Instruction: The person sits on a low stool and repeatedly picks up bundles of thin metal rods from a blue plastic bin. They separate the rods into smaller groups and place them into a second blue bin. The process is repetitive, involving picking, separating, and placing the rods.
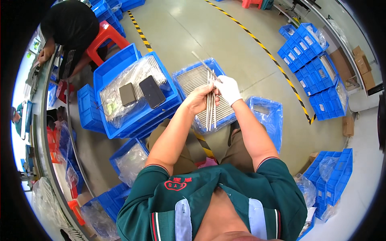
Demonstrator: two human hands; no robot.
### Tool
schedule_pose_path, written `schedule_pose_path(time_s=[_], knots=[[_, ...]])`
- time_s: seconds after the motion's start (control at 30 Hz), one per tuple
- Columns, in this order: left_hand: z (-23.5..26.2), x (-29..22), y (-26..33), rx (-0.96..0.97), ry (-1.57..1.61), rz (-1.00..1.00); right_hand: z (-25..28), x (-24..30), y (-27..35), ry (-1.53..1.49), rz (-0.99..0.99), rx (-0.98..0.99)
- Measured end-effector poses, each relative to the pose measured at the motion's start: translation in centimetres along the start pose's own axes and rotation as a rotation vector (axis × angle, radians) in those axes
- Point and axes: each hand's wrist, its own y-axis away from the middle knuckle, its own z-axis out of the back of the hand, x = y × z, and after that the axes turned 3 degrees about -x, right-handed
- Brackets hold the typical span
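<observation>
A bundle of thin metal rods [211,114] lies in the grip of my bare left hand [199,99], its fingers wrapped round the rods. My right hand [228,90], in a white glove, pinches one metal rod [200,59] that slants up and to the left, just beside the left hand's fingers. Under both hands stands a plastic-lined blue crate with rows of similar rods [190,82]. To the right of it, another lined blue crate [274,130] contains a small group of short rods.
On my left, stacked blue crates [169,72] bear more rods under plastic film, a black smartphone [152,91] and a dark flat case [128,94]. A person [72,28] sits by a red stool [105,38] at the bench. More crates [309,48] stand at right.
</observation>
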Motion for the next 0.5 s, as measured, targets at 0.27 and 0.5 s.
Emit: schedule_pose_path(time_s=[0.27,0.5], knots=[[0.2,-1.5,-0.1,-0.169,0.055,-0.08,0.9,-2.6,-2.3,0.106,0.03,-0.066],[1.8,-5.7,0.6,-0.46,0.081,-0.421,0.8,1.7,3.0,-0.299,-0.051,0.192]])
